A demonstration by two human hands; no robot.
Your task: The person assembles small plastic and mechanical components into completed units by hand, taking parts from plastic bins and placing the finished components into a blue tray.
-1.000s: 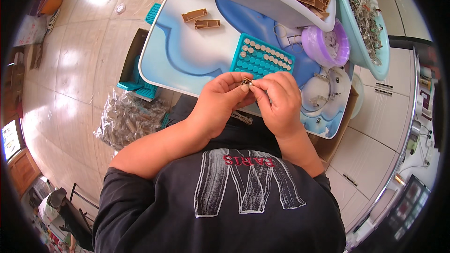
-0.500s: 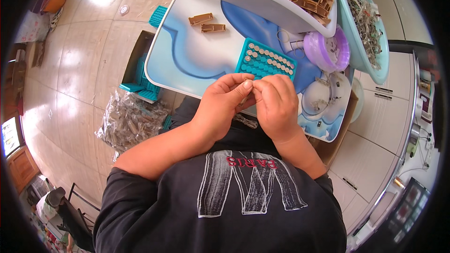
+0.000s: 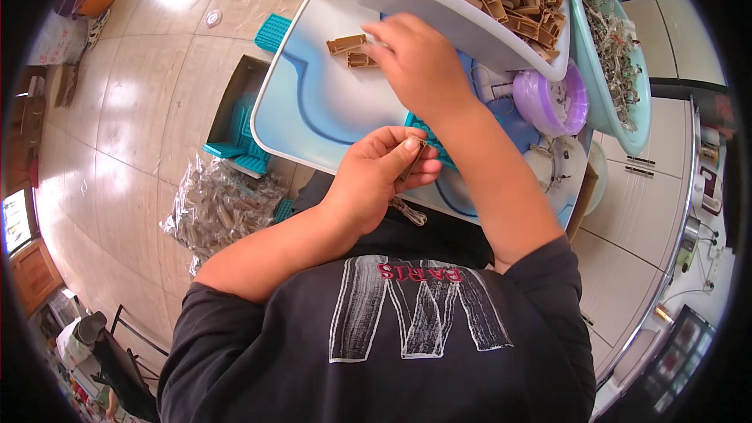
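My left hand (image 3: 380,166) is closed on a brown plastic casing (image 3: 413,158), pinched under the thumb above my lap. My right hand (image 3: 421,63) stretches out over the table, somewhat blurred. Its thumb and forefinger are apart, close by two loose brown casings (image 3: 345,45) lying on the white and blue tabletop (image 3: 305,110); whether they touch is unclear. Below my right forearm lies the teal rack (image 3: 443,153), mostly hidden, its round silvery pieces covered from sight.
A white bin (image 3: 439,0) heaped with brown casings stands at the back. Right of it are a purple bowl (image 3: 583,102) and a pale green basin (image 3: 642,113) of wired parts. A clear bag of casings (image 3: 223,200) and a box (image 3: 235,90) with teal racks lie left.
My right hand has left my left hand and moved forward and left to the loose casings. My left hand stays in place, the casing now plainly visible.
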